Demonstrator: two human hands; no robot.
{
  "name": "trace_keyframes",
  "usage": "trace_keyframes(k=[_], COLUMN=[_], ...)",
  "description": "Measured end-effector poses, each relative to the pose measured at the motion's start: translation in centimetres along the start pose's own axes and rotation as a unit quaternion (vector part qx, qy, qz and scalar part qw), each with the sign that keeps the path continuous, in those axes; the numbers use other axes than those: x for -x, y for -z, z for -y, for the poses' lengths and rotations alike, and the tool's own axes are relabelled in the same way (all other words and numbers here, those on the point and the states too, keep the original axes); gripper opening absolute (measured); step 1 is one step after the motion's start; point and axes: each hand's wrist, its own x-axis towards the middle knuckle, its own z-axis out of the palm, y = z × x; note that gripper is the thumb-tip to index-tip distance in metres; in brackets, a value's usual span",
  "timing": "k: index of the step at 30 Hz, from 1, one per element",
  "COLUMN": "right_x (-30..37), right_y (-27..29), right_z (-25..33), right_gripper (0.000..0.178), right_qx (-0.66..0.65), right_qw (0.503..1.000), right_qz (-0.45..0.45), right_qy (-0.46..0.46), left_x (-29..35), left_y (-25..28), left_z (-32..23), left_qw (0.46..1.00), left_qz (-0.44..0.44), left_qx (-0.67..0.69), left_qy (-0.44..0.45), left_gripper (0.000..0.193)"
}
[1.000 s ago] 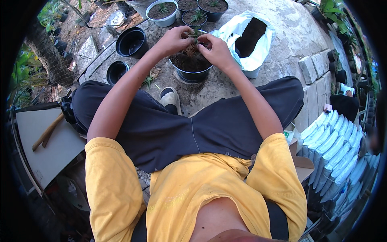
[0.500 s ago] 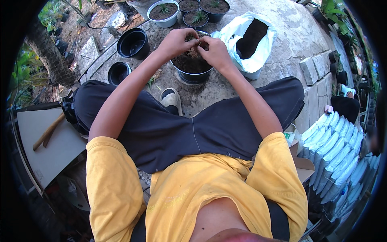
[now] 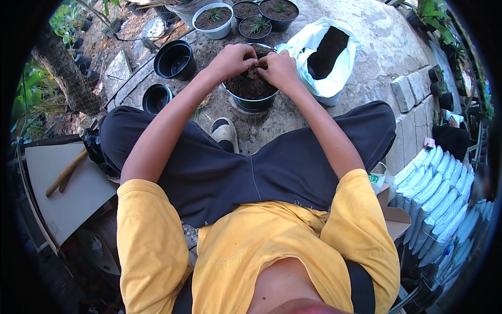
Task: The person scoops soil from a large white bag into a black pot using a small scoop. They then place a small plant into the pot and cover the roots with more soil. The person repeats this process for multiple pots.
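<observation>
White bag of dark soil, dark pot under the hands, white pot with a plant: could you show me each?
White bag [image 3: 331,87]: head view, front of its plastic side.
Dark pot [image 3: 253,105]: head view, front outer wall below the rim.
White pot [image 3: 215,34]: head view, front outer wall.

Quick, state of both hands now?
Left hand: fingers curled at the brown fibrous root clump; grip cannot be told.
Right hand: fingers curled beside the same clump; grip cannot be told.
</observation>
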Motion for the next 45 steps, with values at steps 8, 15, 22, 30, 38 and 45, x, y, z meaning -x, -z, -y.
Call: trace_keyframes(k=[8,15,22,30,38,45], right_x=[0.8,4.2,6.3,5.8,5.6,5.9], right_y=[0.9,4.5,2.9,1.2,2.2,2.2], right_z=[-0.7,-1.2,-0.4,-0.2,0.3,0.9], right_gripper=[0.028,0.032,0.039,0.045,0.048,0.048], right_qx=[-0.012,-0.105,-0.037,0.003,0.056,0.06], right_qw=[1.0,0.993,0.988,0.986,0.989,0.982], right_qz=[-0.001,0.002,0.028,0.013,0.012,-0.016], right_qy=[0.027,0.06,0.146,0.164,0.138,0.178], left_x=[-0.1,0.0,-0.5,-0.6,-0.6,-0.5], left_y=[-0.7,-0.7,-0.9,-1.0,-1.1,-1.1], left_z=[0.9,1.6,1.3,1.0,1.2,1.5], left_qw=[0.999,0.999,0.999,0.999,0.999,0.999], left_qz=[-0.013,-0.01,-0.011,-0.009,-0.007,-0.012], left_qx=[-0.033,-0.035,-0.028,-0.017,-0.009,0.003], left_qy=[-0.02,-0.017,-0.024,-0.033,-0.037,-0.044], left_gripper=[0.022,0.023,0.024,0.026,0.029,0.031])
